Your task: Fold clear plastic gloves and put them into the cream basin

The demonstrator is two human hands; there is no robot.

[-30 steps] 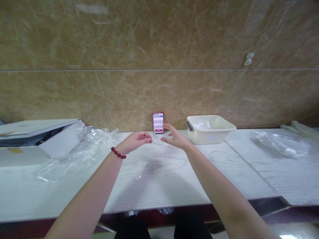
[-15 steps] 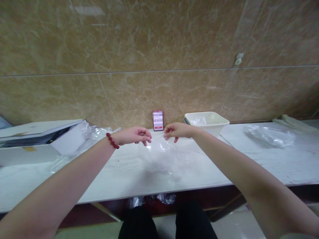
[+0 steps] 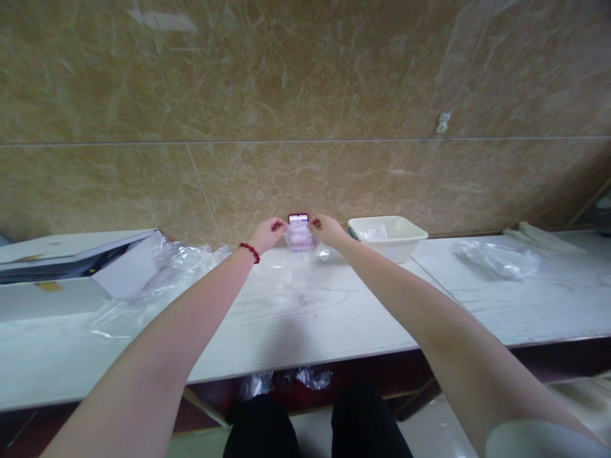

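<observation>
Both my arms reach far out over the white table (image 3: 296, 318) toward the marble wall. My left hand (image 3: 268, 233), with a red bead bracelet on its wrist, and my right hand (image 3: 327, 230) each pinch a top corner of a clear plastic bag (image 3: 300, 240). The bag hangs stretched between them, just in front of a red phone (image 3: 298, 219) that leans upright against the wall. The bag covers most of the phone's screen; only its top edge shows above.
A cream plastic basin (image 3: 387, 234) stands right of my hands. Crumpled clear plastic (image 3: 157, 280) lies on the left by a white box with an open lid (image 3: 52, 264). More plastic film (image 3: 496, 259) lies on the right. Bags (image 3: 286, 380) sit under the table edge.
Both hands moved away from me toward the wall, carrying the clear bag from over the table's middle up in front of the phone. The right hand went from spread to pinching.
</observation>
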